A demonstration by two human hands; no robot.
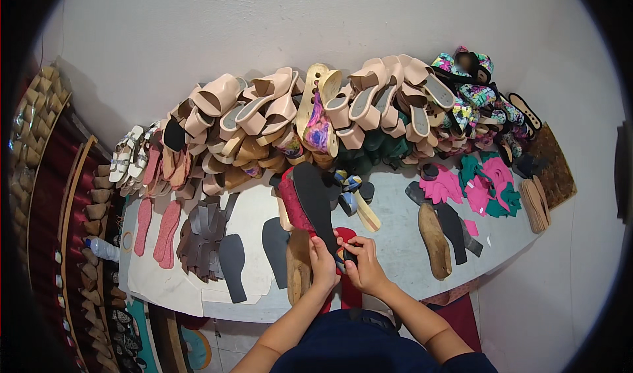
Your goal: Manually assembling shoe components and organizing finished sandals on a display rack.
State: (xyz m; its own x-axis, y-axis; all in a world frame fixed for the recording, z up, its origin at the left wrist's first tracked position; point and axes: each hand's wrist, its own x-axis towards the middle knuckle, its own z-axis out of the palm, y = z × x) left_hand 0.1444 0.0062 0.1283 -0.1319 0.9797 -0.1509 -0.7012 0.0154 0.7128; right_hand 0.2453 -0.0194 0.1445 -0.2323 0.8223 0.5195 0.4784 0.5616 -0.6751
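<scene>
A slide-type shoe [311, 195] with a black sole and a red-pink patterned upper is in front of me, its toe pointing away and its sole turned up. My left hand [322, 265] is closed round its narrow heel end. The fingers of my right hand [366, 266] are pinched at the same heel end, on its right side; fine detail there is hidden. Below the shoe lies a wooden shoe last [299, 267], with a dark grey sole piece [274, 251] to its left. A blue-and-yellow strapped sandal [364, 213] rests just beyond my right hand.
Piled beige heeled slides [366, 113] line the wall. Pink insoles [170, 231], brown strap pieces [206, 238] and a grey sole piece [232, 267] lie left. Another wooden last [435, 244] and pink cloth pieces [443, 187] lie right. Racks of lasts [92, 228] stand at far left.
</scene>
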